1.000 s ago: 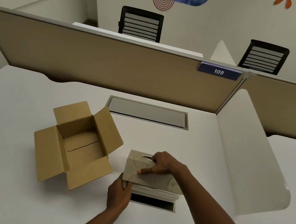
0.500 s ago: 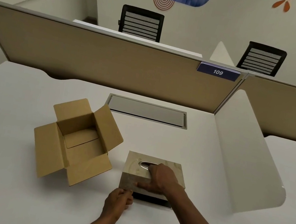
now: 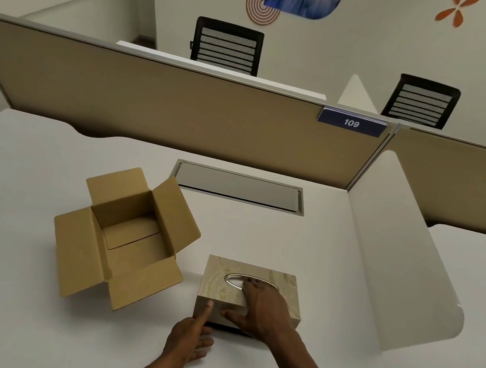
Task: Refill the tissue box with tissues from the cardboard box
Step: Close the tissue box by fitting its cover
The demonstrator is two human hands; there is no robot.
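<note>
A beige wood-patterned tissue box (image 3: 219, 285) with an oval silver-rimmed slot stands on the white desk (image 3: 9, 306), its cover down over a dark base. My right hand (image 3: 263, 311) lies flat on its top, fingers at the slot and thumb on the near face. My left hand (image 3: 188, 340) is at the box's near left corner, thumb pressed against the side, fingers loosely spread by the base. To the left sits the brown cardboard box (image 3: 121, 238) with all flaps open; its inside looks empty. No tissues show.
A grey cable hatch (image 3: 239, 187) is set into the desk behind the boxes. A tan partition (image 3: 167, 108) runs along the back, and a white curved divider (image 3: 387, 270) closes the right side. Two black chairs stand beyond.
The tissue box cover has come down from a tilted, raised position over the white tissue stack to sit level on its base. My right hand slid onto its top; my left hand loosened at the corner.
</note>
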